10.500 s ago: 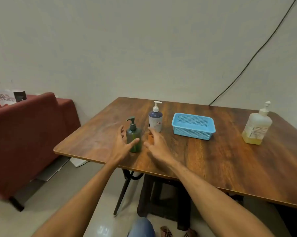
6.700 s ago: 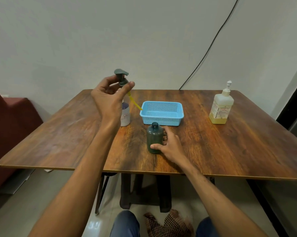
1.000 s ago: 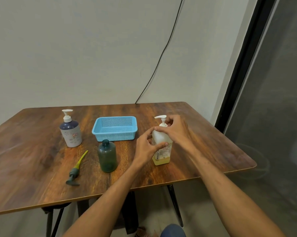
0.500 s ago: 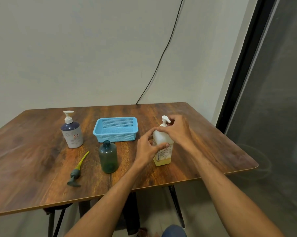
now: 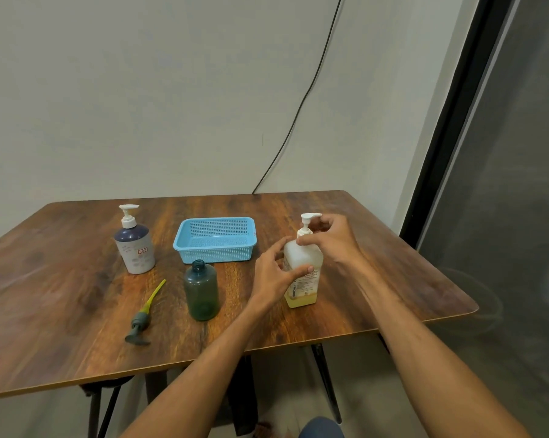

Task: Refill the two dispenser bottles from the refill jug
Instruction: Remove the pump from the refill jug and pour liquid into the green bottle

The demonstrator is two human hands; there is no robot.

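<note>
Head camera view: my left hand (image 5: 274,278) grips the refill jug (image 5: 302,273) at the table's (image 5: 393,279) right side while my right hand (image 5: 328,240) pinches its pump collar, apparently unscrewing it, before a careful pour into the open green bottle (image 5: 201,290).

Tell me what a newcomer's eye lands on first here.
Both hands: the left hand grips the translucent white refill jug with yellow liquid at the wooden table's right, the right hand at its pump collar. Left of it stands the uncapped dark green bottle, its removed pump lying alongside.
</note>
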